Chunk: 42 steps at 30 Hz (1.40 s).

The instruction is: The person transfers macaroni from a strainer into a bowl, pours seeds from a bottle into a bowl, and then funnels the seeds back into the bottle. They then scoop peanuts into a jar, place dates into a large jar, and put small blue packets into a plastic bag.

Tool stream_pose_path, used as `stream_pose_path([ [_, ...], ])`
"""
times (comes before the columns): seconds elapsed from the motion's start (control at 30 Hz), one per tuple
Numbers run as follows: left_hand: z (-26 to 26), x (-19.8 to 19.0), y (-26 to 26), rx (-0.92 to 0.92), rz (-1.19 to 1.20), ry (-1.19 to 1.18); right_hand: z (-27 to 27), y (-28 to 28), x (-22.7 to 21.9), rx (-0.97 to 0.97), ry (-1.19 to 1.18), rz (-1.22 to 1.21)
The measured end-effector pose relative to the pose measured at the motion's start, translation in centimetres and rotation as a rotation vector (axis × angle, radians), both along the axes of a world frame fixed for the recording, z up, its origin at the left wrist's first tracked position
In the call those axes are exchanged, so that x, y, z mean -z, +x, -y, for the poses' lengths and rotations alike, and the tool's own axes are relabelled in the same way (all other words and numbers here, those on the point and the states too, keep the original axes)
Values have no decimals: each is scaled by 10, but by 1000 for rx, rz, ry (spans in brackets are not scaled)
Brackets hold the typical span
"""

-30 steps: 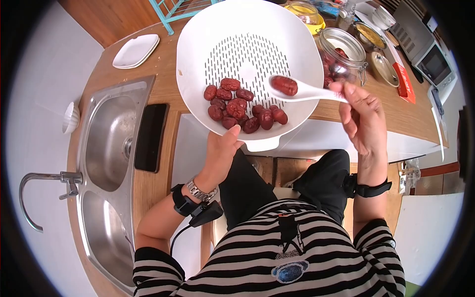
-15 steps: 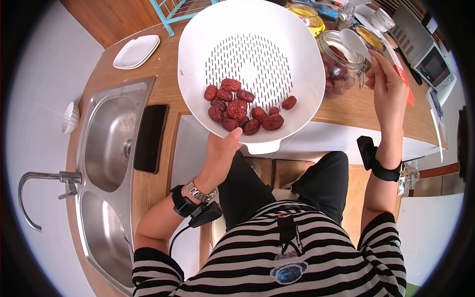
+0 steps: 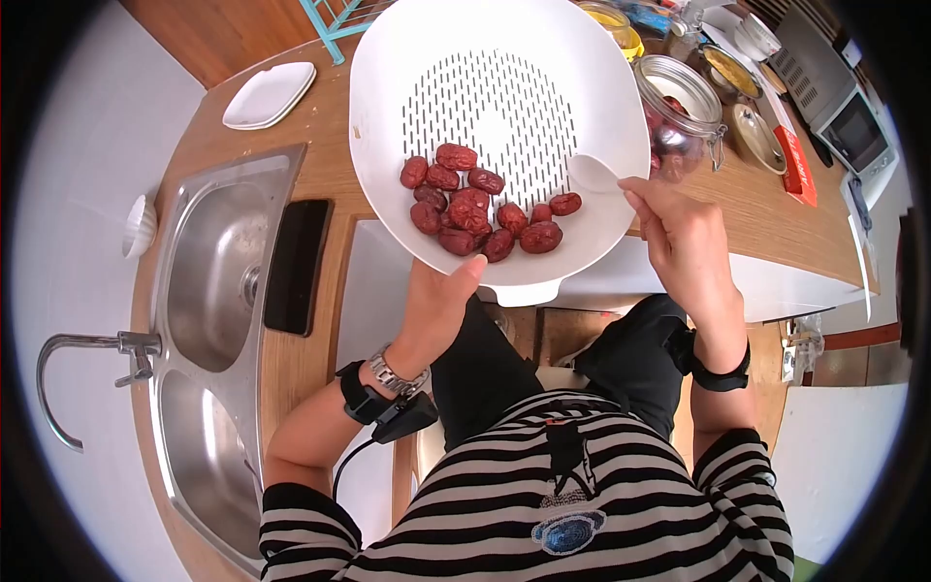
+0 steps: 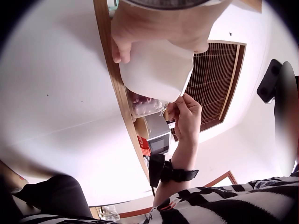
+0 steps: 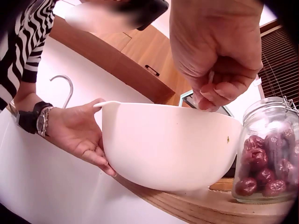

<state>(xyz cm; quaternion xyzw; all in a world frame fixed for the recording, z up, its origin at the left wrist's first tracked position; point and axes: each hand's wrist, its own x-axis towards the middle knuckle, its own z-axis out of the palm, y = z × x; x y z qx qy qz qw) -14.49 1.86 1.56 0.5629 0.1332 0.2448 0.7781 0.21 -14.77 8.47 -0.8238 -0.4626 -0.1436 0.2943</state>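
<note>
My left hand (image 3: 436,308) grips the near rim of a white strainer bowl (image 3: 495,107), thumb over the edge; in the right wrist view its fingers lie against the bowl's side. Several red dates (image 3: 469,210) rest in the near part of the bowl. My right hand (image 3: 690,242) pinches the handle of a white spoon (image 3: 592,174), whose bowl is over the strainer's right side, with no date in it. Right of the strainer stands an open glass jar (image 5: 267,154) holding dates.
A double sink (image 3: 218,281) and a black phone (image 3: 298,268) lie to the left. White square dishes (image 3: 269,97) sit at the back left. Beyond the jar are a glass lid (image 3: 757,139), a red box (image 3: 794,165) and a microwave (image 3: 853,131).
My right hand took the spoon with a date to the jar, then brought it back over the strainer without one. The strainer shifted slightly right.
</note>
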Motion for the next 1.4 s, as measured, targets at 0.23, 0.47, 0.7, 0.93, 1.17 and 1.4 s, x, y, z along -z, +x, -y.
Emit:
stream_pose_path([
  [0.23,-1,0,-2,35,0,45,1,-8,2,-133,-39,-435],
  [0.47,4,-9,-2,1,-11,210,3,-12,18,-127,212,-971],
  [0.7,-1,-8,-3,19,-86,196,4,-9,26,-133,477,-1207],
  [0.93,-3,3,-1,18,-28,126,7,-6,14,-190,708,-1322],
  [1.17,-3,3,1,-1,-13,43,24,23,-20,-136,942,-881],
  [1.4,-4,2,1,26,-29,9,27,48,-25,93,837,-430],
])
